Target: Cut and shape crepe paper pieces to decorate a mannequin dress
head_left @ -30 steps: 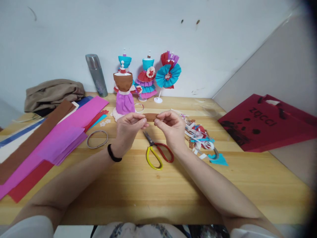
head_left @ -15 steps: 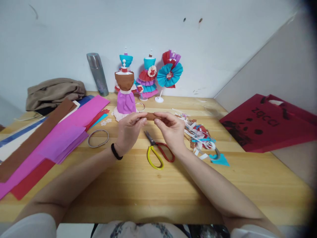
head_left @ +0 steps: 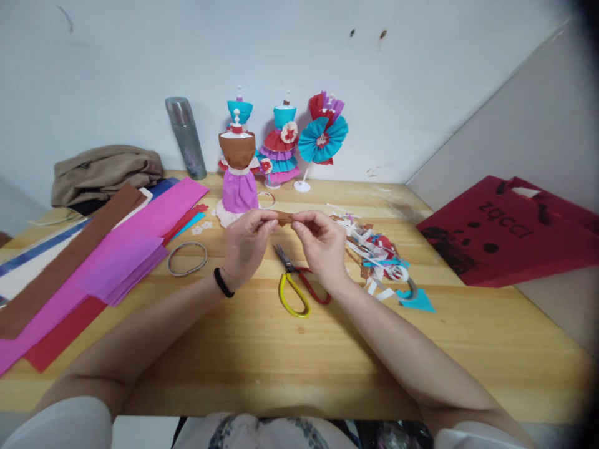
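A small brown paper strip [head_left: 283,216] is pinched between both hands above the wooden table [head_left: 290,349]. My left hand [head_left: 246,244] grips its left end; a black band sits on that wrist. My right hand [head_left: 321,244] grips its right end. Just below the hands lie scissors [head_left: 299,284] with one yellow and one red handle. Behind the hands stands a small mannequin [head_left: 238,174] in a brown top and purple skirt.
Long sheets of brown, pink, purple and red paper [head_left: 93,249] lie at the left beside a metal ring [head_left: 187,258]. Paper scraps [head_left: 379,255] lie at the right, a red bag [head_left: 505,231] farther right. A grey flask [head_left: 186,137], two dressed mannequins [head_left: 281,149] and a paper fan [head_left: 322,134] stand by the wall.
Both hands have drawn closer together on the brown strip, so less of it shows between the fingers. The view has shifted slightly.
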A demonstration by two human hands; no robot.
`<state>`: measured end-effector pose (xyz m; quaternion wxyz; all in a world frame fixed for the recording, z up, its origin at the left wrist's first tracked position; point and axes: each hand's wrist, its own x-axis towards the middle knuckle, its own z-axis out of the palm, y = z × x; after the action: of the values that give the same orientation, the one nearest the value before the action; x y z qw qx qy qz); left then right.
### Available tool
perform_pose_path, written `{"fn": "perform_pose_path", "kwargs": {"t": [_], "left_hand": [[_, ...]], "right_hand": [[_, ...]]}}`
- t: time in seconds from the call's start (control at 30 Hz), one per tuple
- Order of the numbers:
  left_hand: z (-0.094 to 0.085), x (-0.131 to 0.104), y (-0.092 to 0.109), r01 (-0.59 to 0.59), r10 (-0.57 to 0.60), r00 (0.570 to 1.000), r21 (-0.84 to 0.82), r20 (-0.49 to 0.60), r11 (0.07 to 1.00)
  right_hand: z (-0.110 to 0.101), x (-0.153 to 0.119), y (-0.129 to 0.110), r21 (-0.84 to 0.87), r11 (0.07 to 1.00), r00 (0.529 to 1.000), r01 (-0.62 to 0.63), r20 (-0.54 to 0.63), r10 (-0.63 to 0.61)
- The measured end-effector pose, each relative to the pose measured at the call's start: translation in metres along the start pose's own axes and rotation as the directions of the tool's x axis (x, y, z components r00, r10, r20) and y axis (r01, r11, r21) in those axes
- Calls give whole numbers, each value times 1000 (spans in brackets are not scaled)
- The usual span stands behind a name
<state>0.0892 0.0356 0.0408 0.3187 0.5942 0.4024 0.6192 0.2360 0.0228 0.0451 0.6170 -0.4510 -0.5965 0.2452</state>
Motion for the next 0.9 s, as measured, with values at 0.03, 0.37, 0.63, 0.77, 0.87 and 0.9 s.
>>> {"fn": "perform_pose_path", "kwargs": {"t": [0.03,0.37,0.63,0.77,0.87,0.9], "left_hand": [[1,0,1,23,-23,1000,-32,-1,999],[4,3,14,173,-177,984,-239,6,955],[1,1,19,203,-198,979,-224,48,953],[1,1,21,217,-209,976,-241,58,946],[1,1,22,217,-208,976,-244,61,945],[1,1,22,218,-209,976,-243,61,945]], "right_hand": [[0,0,0,9,1000,1000,-7,-6,7],[2,4,-3,181,971,986,-158,-18,164],[-2,5,-8,184,967,984,-175,-4,179],[-3,5,-9,211,964,986,-161,0,165],[-2,4,-8,216,964,988,-154,16,154],[-2,4,-8,218,964,989,-150,18,149]]}}
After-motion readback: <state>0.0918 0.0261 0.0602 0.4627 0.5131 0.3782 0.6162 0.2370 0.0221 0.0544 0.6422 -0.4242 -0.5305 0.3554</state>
